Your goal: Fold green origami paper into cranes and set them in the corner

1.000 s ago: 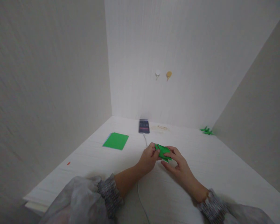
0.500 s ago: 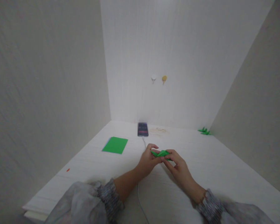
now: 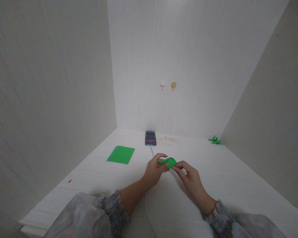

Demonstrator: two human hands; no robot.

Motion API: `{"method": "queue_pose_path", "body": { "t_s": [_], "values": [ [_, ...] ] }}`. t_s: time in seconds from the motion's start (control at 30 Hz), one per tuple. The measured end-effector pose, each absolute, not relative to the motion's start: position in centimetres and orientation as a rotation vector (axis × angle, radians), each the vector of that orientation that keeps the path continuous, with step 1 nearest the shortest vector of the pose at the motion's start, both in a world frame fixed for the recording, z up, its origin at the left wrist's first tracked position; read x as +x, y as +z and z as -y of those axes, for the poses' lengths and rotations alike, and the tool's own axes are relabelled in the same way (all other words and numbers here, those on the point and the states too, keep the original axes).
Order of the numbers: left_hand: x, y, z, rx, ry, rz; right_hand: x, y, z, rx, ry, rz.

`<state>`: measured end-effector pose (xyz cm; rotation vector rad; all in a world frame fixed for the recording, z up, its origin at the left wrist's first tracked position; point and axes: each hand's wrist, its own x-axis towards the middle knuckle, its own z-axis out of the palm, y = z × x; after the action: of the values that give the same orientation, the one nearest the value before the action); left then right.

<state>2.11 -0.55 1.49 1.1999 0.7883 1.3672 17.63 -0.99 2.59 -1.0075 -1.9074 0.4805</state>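
Note:
A folded piece of green paper (image 3: 171,162) is held up between my two hands over the white table. My left hand (image 3: 156,168) is closed on its left part, thumb in front and fingers behind. At the paper's right end, the thumb and forefinger of my right hand (image 3: 189,174) pinch its edge. Parts of the folds are hidden by my fingers. To the left of my hands, a stack of square green paper (image 3: 121,155) lies flat on the table.
Small folded green paper shapes (image 3: 215,140) sit in the far right corner. A phone (image 3: 150,138) stands by the back wall, its white cable (image 3: 149,216) running under my left arm. Two hooks (image 3: 173,85) are on the wall; a small red piece (image 3: 70,181) lies at left.
The green paper has turned in my hands and now shows a broader, rounded face. My right fingers have shifted from its top to its right end.

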Motion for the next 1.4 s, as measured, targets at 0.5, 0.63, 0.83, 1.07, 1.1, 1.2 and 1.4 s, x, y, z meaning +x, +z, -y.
{"method": "queue_pose_path", "body": {
  "t_s": [0.5, 0.63, 0.83, 1.07, 1.1, 1.2, 1.4],
  "values": [
    [1.5, 1.3, 0.5, 1.363, 1.37, -0.959, 17.7, 1.9, 0.3, -1.239, 0.615, 1.855],
    [1.3, 1.4, 0.6, 1.437, 1.35, -1.01, 17.6, 1.6, -0.1, -1.215, 0.81, 1.741],
    [0.9, 1.1, 0.3, 1.549, 1.342, -1.067, 17.1, 1.4, -0.4, -1.097, 1.058, 1.522],
    [0.8, 1.1, 0.4, 1.606, 1.346, -1.125, 16.3, 1.7, -0.1, -1.098, 1.204, 1.361],
    [0.8, 1.1, 0.4, 1.616, 1.34, -1.133, 16.2, 1.8, 0.0, -1.081, 1.229, 1.337],
    [0.8, 1.2, 0.4, 1.619, 1.331, -1.157, 15.9, 2.2, 0.2, -1.031, 1.272, 1.292],
    [0.9, 0.8, 0.1, 1.509, 1.338, -1.119, 16.6, 1.9, 0.1, -1.037, 1.249, 1.335]
  ]
}}
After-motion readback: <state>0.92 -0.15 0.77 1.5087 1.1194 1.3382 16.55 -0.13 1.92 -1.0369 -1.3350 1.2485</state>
